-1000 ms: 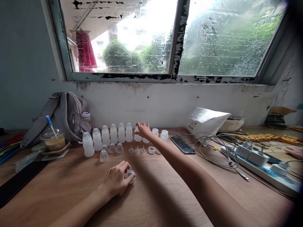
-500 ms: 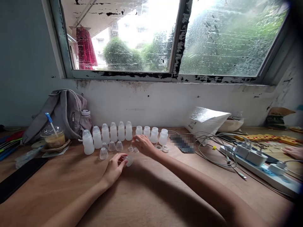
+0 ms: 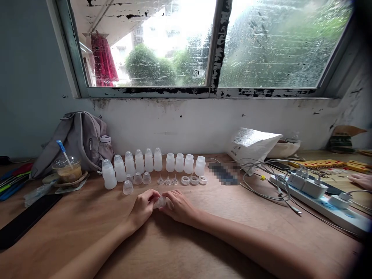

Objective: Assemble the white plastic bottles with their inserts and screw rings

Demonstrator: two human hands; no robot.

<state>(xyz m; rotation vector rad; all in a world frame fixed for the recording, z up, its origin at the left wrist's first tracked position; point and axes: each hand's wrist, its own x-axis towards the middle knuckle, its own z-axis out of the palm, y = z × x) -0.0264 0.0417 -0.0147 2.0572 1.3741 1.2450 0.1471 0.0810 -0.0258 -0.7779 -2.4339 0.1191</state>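
Note:
My left hand (image 3: 143, 207) and my right hand (image 3: 178, 205) meet over the table, their fingers closed around a small translucent piece (image 3: 160, 201). Its exact shape is partly hidden by the fingers. Behind them lie several clear nipple pieces (image 3: 167, 180) and white rings (image 3: 194, 180). Clear domed caps (image 3: 128, 187) stand to the left. Against the wall is a row of frosted bottles: several on the left carry clear caps (image 3: 138, 162), and several on the right are open-topped (image 3: 189, 164).
On the left are a backpack (image 3: 83, 135), a drink cup (image 3: 68, 170) and a black flat object (image 3: 27, 219). To the right, cables (image 3: 261, 193) surround a power strip (image 3: 322, 205); a foil bag (image 3: 252, 147) stands behind. A person's hand (image 3: 362, 180) shows at the far right.
My right hand has come back from the row of small parts to my left hand. Both hands now hold the translucent piece. The nipple pieces and rings are uncovered.

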